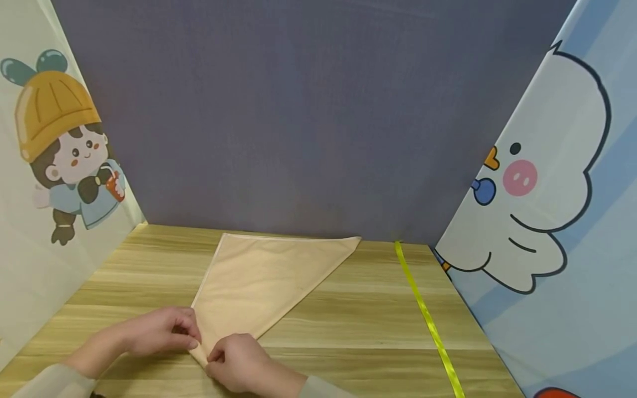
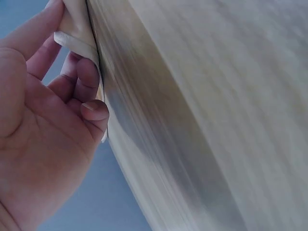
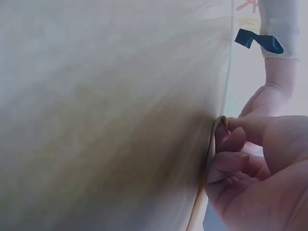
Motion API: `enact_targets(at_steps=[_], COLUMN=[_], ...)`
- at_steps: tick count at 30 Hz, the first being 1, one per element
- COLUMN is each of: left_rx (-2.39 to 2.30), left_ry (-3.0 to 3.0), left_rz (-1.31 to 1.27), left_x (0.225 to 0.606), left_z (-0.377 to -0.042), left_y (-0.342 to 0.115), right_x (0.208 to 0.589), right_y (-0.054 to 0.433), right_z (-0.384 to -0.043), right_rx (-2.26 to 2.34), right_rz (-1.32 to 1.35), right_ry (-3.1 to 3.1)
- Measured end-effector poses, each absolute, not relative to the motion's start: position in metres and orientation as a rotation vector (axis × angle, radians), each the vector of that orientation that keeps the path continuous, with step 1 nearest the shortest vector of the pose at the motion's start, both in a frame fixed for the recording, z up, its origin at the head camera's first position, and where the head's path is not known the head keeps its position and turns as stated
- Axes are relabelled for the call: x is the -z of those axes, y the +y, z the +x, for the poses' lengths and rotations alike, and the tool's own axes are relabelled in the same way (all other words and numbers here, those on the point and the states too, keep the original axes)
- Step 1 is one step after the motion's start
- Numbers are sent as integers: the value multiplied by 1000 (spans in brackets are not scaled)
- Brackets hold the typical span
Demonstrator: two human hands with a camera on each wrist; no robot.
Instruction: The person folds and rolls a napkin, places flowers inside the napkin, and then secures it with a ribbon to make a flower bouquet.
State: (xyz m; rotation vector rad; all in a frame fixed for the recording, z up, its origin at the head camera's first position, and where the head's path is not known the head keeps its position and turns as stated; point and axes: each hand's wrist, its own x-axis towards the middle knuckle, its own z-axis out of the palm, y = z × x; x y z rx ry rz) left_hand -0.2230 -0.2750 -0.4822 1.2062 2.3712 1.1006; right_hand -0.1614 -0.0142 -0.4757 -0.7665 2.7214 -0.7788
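Note:
A peach-coloured cloth (image 1: pixel 259 276) lies folded to a triangle on the wooden table (image 1: pixel 358 315), its long slanted edge facing right. At the cloth's near end, a narrow strip along the edge is turned over. My left hand (image 1: pixel 161 331) pinches this turned edge from the left, between thumb and fingers. Close beside it, my right hand (image 1: pixel 241 359) pinches the same edge near the tip. In the left wrist view the cloth's hem (image 2: pixel 79 45) runs between the fingers. The right wrist view shows a folded bit of cloth (image 3: pixel 219 122) between thumb and fingertips.
A bright yellow ribbon (image 1: pixel 428 318) runs from the table's far edge towards the front, right of the cloth. A dark grey panel (image 1: pixel 308 116) stands behind the table. Side walls carry a cartoon child (image 1: pixel 74 149) on the left and a white cartoon bird (image 1: pixel 552 182) on the right.

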Motion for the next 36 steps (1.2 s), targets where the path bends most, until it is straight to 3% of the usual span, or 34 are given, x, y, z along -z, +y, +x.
enact_targets(at_steps=[4,11,19,25,32,36], left_rx=[-1091,-1017,-856,-837,-826,-862], left_ry=[2380,2437,2668,2797,2755,2670], left_rz=[1173,1095,1199,1099,1352,1487], left_x=[482,481,479,479,479,481], left_z=[-225,-228,-224,-219,-221,-223], left_y=[-270,-264,-254,-249,-249,-254], right_x=[476,475,476,476,471,467], right_y=[-13,-12,-8,-7,-5,-6], right_z=[-162,-164,-166,-165,-167,-165], right_rx=[925,820,939,922,506,342], right_rz=[-641,-701,-704,-700,-1053,-1117], right_ry=[2652,2752,2660,2651,2838,2844])
